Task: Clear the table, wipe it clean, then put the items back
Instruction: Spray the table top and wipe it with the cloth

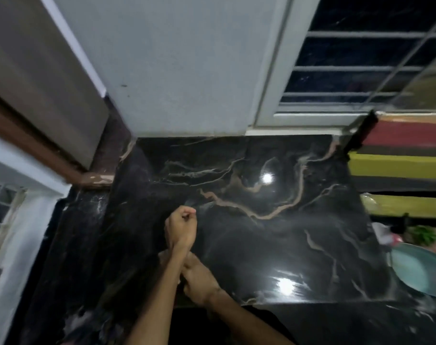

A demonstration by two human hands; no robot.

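Observation:
The black marble table top [261, 232] with tan veins lies in front of me, and its surface is bare and glossy. My left hand [182, 225] hovers over the table's left half with its fingers curled into a fist and nothing visible in it. My right hand [198, 280] is near the front edge and presses against my left forearm. Its fingers are curled and partly hidden behind that arm, so I cannot tell whether it holds anything.
Off the table's right edge are a teal plate [411, 267], a small green plant [423, 235] and a surface striped in red, yellow and black [398, 165]. A pale wall [187, 83] and a barred window [356, 66] stand behind the table.

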